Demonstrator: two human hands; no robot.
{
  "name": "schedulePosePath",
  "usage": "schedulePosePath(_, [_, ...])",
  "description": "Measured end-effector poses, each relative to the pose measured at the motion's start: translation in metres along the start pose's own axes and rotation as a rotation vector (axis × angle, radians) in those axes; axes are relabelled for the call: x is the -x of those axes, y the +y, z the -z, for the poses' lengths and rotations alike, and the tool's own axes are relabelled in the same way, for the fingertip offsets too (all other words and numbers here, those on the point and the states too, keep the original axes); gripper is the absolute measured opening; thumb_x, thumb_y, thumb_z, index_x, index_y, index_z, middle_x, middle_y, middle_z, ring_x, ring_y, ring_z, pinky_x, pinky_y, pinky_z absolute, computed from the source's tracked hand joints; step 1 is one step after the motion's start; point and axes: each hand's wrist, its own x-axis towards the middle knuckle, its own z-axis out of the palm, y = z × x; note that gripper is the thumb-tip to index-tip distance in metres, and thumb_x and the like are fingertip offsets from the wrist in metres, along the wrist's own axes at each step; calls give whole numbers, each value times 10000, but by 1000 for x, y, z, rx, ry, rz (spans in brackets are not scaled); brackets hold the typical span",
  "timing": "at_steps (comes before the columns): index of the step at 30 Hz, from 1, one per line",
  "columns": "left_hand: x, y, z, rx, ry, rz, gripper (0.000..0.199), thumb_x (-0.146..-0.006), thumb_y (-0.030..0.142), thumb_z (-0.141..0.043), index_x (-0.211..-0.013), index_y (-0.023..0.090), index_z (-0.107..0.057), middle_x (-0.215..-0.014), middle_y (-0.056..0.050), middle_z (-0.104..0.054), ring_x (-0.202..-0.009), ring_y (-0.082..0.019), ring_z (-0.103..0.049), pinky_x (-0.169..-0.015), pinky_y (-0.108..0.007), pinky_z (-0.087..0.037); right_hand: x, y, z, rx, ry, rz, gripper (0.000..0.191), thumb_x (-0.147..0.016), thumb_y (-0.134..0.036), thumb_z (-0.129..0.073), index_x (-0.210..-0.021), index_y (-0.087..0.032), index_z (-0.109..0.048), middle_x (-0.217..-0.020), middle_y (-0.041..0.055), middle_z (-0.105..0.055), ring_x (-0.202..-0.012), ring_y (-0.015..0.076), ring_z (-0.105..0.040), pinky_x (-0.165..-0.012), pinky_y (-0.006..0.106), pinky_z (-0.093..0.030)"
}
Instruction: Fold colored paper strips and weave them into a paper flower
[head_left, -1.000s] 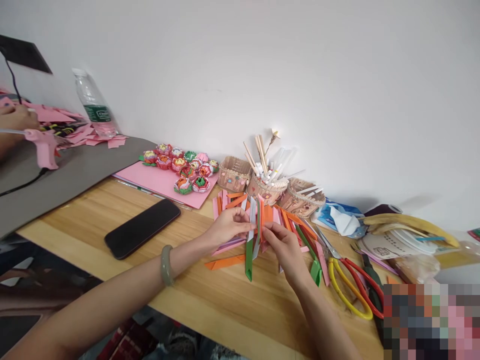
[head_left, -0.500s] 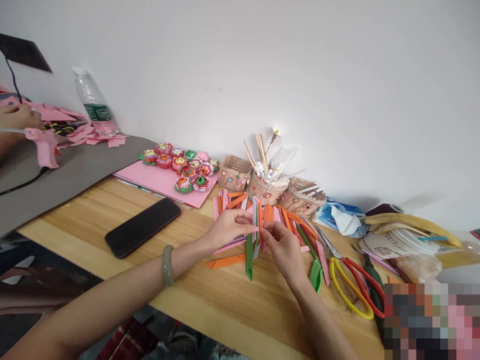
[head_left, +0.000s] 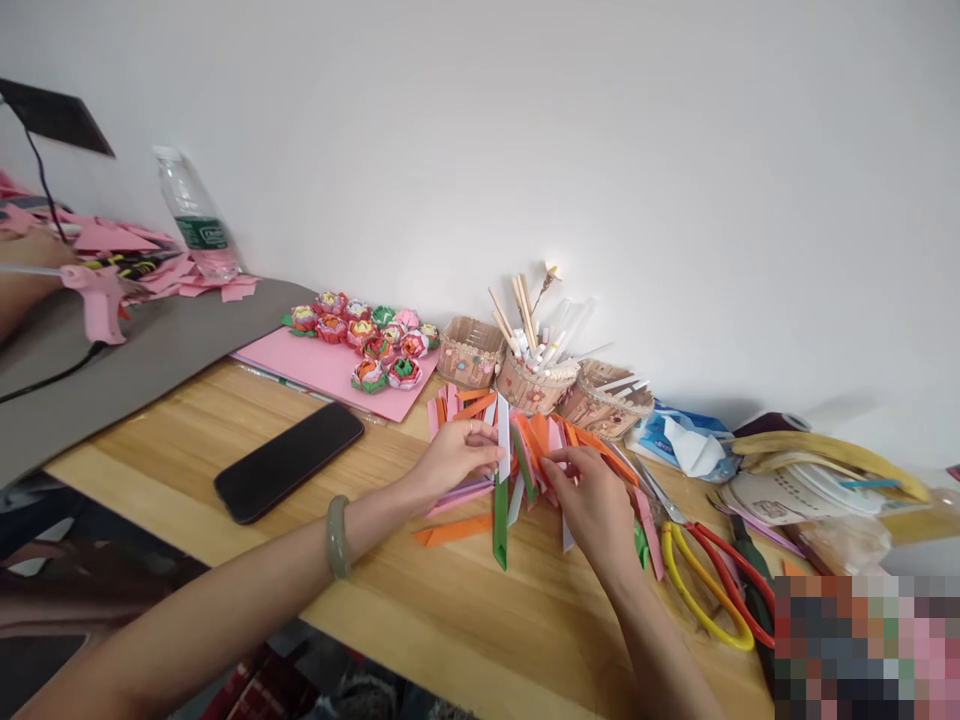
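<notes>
My left hand (head_left: 461, 458) is closed, with a pale folded paper strip (head_left: 504, 435) pinched upright between thumb and fingers. Opposite it, my right hand (head_left: 592, 495) has thumb and forefinger drawn together at the edge of tilted orange and pink folded paper strips (head_left: 534, 440); its exact grip is partly hidden. Around both hands lies a loose pile of folded strips in several colours. A green strip (head_left: 500, 535) points toward me below my left fingers, and an orange strip (head_left: 454, 530) lies flat to its left.
A phone (head_left: 289, 462) lies left of my forearm. Paper flowers (head_left: 360, 332) rest on a pink sheet (head_left: 300, 362). Woven baskets (head_left: 471, 352) line the wall. Scissors (head_left: 705, 580) lie right of my right hand. At far left, another person's hand (head_left: 30, 265) is near a pink glue gun (head_left: 101, 305).
My hands have moved apart from the strips they held together. The pale strip stays in my left hand, while green, pink and orange strips now lean toward my right hand.
</notes>
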Motion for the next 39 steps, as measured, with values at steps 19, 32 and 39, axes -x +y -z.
schedulePosePath(19, [5,-1,-5,-9,-139,-22,223,-651,332,-672,-683,111,-688,-619,-16,-620,-588,-98,-546,-630,-234,-443,4,-3,-18,-614,-225,-51,281,-693,-433,-638,-768,-171,-570,-688,21,-586,-558,136,-523,-514,259,-435])
schedulePosePath(32, [7,1,-5,-47,-174,-63,244,-639,346,-684,-687,107,-665,-611,-22,-616,-567,-112,-576,-572,-225,-443,11,-9,-20,-359,-143,53,119,-730,-290,-566,-702,-183,-611,-642,14,-604,-560,143,-508,-523,250,-395])
schedulePosePath(39, [2,0,0,-39,-57,-40,199,-633,307,-693,-624,112,-656,-558,-12,-621,-523,-91,-560,-577,-217,-453,9,-10,-4,-266,-134,147,196,-778,-326,-527,-791,-206,-682,-770,52,-681,-625,185,-583,-572,284,-425])
